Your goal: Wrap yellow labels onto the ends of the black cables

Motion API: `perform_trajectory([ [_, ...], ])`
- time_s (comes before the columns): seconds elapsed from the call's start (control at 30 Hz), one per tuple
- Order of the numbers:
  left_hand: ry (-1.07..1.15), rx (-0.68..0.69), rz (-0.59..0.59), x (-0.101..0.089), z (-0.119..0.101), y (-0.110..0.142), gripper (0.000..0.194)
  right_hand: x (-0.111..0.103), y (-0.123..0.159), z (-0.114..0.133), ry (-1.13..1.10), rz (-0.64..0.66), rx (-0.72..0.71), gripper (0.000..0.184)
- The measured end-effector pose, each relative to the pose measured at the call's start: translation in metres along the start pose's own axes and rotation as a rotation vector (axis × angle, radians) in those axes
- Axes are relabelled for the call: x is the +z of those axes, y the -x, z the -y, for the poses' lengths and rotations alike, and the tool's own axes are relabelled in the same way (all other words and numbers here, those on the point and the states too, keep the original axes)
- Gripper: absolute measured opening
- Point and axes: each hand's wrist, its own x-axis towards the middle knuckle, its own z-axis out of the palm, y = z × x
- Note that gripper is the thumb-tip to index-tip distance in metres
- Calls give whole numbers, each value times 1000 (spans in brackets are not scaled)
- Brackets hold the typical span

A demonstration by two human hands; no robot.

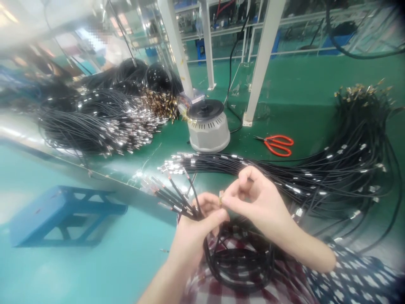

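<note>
Stool of blue plastic (41,217) sits at far left on a pale turquoise floor (47,274), below a green work surface (152,152) heaped with a large pile of black cables with silver and gold ends (79,122). Toward the centre, the left hand (193,232) reaches up from the bottom edge, fingers curled round a bundle of slim black cables (179,200) — its long axis slanting from upper left to lower right, its metal-tipped ends fanned up and left. Below, a loose black cable coil (249,287) lies over red-and-white checked cloth (196,291). Beyond stands a grey vented machine with a round black top (209,133). The right hand (259,196) comes in from lower right, wrist bent, thumb and forefinger pinching a small gold-and-silver piece (220,198) — just beside the left fingertips. Farther right lie red-handled scissors (278,145) and a long spread of black cables (313,173), silver ends pointing left.
</note>
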Motion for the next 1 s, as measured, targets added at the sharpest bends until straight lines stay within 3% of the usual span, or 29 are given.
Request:
perform_trajectory([
  [0.13,-19,11,-57,-2,3,2,21,5,6,-1,77,-108,-136,41],
  [0.33,-21,30,-60,3,2,7,14,-4,-4,-3,-234,174,191,41],
  [0.5,-5,52,-13,5,-1,6,12,-4,-7,-6,-284,172,196,42],
  [0.7,60,10,60,3,-2,4,14,-4,-11,-8,-320,290,189,37],
  [0.83,78,-24,136,-2,-4,0,17,-7,-13,-11,-230,287,122,21],
  [1.0,42,-28,134,-3,-5,-3,18,-8,-10,-6,102,264,-68,14],
])
